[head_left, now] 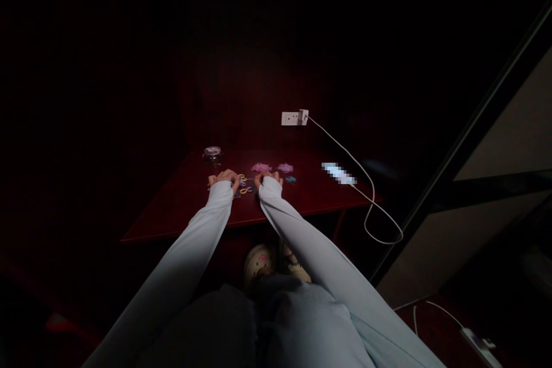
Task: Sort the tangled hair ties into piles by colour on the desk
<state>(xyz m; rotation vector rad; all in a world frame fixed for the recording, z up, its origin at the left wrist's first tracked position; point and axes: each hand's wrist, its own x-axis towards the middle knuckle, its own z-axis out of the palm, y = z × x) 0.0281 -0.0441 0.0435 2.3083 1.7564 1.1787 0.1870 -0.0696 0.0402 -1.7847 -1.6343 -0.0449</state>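
Note:
My left hand [225,179] rests low over the dark red table [172,213], its fingers curled at the left side of a loose group of yellow, purple and dark rings [244,190]. Across a small gap, my right hand [267,179] has its fingers bent together near the same rings. Whatever either hand pinches is too small and dark to make out. Just beyond my right hand lie a pink pile [261,167] and a purple pile [285,168] of small pieces. A small teal pile [290,179] is to its right.
A clear jar [212,154] stands at the table's back left. On the right lies a lit phone [338,173], its white cable [360,167] running to a wall socket [290,119] and looping past the table's right edge. A power strip [479,347] is on the floor.

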